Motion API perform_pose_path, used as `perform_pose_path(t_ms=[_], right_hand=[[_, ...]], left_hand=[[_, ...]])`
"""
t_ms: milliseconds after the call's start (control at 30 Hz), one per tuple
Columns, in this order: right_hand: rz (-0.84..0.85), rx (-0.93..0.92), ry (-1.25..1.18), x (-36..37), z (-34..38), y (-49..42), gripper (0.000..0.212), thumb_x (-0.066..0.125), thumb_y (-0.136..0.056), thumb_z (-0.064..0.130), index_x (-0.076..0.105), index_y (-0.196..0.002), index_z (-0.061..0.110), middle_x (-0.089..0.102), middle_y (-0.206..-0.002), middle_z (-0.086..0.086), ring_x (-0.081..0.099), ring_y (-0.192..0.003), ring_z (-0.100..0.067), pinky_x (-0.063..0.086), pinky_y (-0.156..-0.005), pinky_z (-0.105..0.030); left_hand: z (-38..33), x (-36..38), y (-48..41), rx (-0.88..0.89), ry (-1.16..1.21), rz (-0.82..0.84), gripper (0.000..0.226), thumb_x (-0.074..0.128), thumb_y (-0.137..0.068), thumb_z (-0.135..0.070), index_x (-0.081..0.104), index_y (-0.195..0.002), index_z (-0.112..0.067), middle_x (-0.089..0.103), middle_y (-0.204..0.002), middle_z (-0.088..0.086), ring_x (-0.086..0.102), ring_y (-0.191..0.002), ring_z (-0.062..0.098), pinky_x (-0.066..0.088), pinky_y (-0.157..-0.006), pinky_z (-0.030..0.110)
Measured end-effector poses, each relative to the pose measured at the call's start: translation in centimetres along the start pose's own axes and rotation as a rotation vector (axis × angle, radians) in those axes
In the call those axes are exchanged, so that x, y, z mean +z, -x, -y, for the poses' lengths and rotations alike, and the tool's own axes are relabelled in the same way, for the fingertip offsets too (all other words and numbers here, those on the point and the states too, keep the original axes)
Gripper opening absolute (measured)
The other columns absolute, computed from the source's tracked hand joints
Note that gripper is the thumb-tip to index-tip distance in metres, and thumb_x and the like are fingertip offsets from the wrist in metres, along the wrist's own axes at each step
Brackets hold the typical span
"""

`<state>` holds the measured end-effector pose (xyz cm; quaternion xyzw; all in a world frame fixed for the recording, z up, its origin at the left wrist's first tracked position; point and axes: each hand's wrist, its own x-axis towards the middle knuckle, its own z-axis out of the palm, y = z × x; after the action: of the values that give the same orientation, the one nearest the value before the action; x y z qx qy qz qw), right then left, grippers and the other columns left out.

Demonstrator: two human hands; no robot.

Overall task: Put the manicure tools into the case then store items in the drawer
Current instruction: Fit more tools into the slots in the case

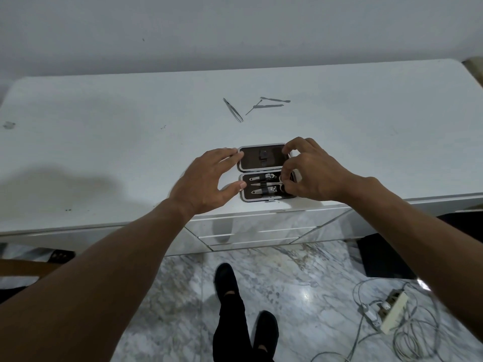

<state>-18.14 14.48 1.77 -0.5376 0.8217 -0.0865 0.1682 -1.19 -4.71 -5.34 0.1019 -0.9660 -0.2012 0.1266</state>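
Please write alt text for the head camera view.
Two hands work at an open manicure case on a white dresser: the left hand steadies its edge, the right hand seats a tool. Tweezers and two thin tools lie behind.

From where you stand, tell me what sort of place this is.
Probably a bedroom or dressing area at home: a white dresser with mirrored drawers, an open manicure case on top, and a marble floor.

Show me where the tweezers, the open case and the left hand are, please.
tweezers (233, 110): head view, middle of the arms.
open case (261, 159): head view, dark lining of the lid.
left hand (206, 178): head view, back of the hand.
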Motion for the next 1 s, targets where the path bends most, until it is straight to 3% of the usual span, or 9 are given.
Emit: perform_pose_path(t_ms=[267, 833, 1000], right_hand=[[-0.036, -0.025, 0.000, 0.58, -0.12, -0.28, 0.015, 0.066, -0.083, 0.028, 0.076, -0.088, 0.018, 0.048, -0.130, -0.006, 0.042, -0.122, -0.028, 0.047, -0.095, -0.049], [-0.050, -0.021, 0.024, 0.61, 0.24, -0.10, 0.011, 0.068, -0.081, 0.027, 0.077, -0.081, 0.020, 0.051, -0.126, -0.002, 0.042, -0.121, -0.025, 0.046, -0.096, -0.045], [-0.054, -0.035, 0.038, 0.45, 0.24, 0.02, 0.011, 0.069, -0.081, 0.029, 0.077, -0.082, 0.021, 0.050, -0.126, -0.002, 0.043, -0.120, -0.025, 0.046, -0.096, -0.044]], left_hand=[[0.14, 0.11, 0.00, 0.003, 0.001, -0.002, 0.062, 0.048, -0.089, -0.055, 0.044, -0.143, -0.023, 0.047, -0.145, -0.003, 0.040, -0.133, 0.015, 0.039, -0.106, 0.041], [0.14, 0.10, -0.05, 0.016, -0.007, -0.018, 0.063, 0.046, -0.089, -0.056, 0.046, -0.142, -0.022, 0.048, -0.143, -0.003, 0.040, -0.132, 0.014, 0.030, -0.106, 0.027], [0.04, 0.05, -0.03, 0.014, -0.008, -0.018, 0.063, 0.047, -0.089, -0.056, 0.047, -0.141, -0.021, 0.049, -0.143, -0.003, 0.041, -0.132, 0.014, 0.033, -0.107, 0.030]])
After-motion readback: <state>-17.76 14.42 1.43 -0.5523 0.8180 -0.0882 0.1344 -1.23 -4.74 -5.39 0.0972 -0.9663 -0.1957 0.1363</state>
